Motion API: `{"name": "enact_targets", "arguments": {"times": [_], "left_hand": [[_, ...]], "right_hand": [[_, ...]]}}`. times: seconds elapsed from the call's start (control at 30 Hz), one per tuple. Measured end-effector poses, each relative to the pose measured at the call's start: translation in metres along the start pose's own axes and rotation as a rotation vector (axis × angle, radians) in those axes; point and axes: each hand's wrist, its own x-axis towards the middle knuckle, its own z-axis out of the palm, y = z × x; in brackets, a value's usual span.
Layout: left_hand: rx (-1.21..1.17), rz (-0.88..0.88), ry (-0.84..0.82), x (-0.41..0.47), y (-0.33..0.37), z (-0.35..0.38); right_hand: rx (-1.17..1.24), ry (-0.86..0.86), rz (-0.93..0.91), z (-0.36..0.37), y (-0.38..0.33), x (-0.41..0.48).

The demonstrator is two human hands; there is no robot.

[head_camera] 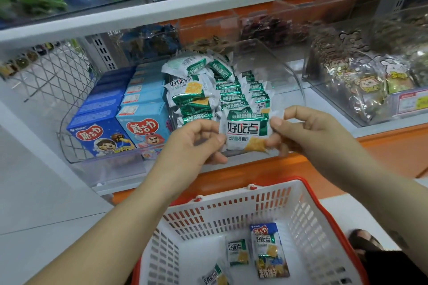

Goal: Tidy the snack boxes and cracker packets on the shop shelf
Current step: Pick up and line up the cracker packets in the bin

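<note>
A green-and-white cracker packet [245, 132] is held upright in front of the shelf. My left hand [196, 143] pinches its left edge and my right hand [308, 129] pinches its right edge. Behind it, several matching cracker packets [222, 90] fill a clear curved bin [287, 76], some in rows, some piled loosely at the left. Left of the bin stand dark blue snack boxes [99, 120] and light blue snack boxes [143, 111] in two rows.
A white basket with a red rim [308, 210] sits below the shelf, holding a blue snack box [268, 250] and two cracker packets [237, 252]. A clear bin of monkey-print snack bags [361, 81] stands at the right. A wire divider [53, 69] is at the left.
</note>
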Motion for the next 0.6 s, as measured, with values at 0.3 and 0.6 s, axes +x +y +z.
{"name": "enact_targets", "arguments": {"times": [0.3, 0.6], "left_hand": [[-0.027, 0.031, 0.019, 0.000, -0.002, -0.005], [-0.215, 0.072, 0.050, 0.004, -0.007, -0.002]], "right_hand": [[0.010, -0.009, 0.054, 0.006, 0.007, 0.000], [-0.094, 0.018, -0.010, 0.008, 0.012, 0.002]]}}
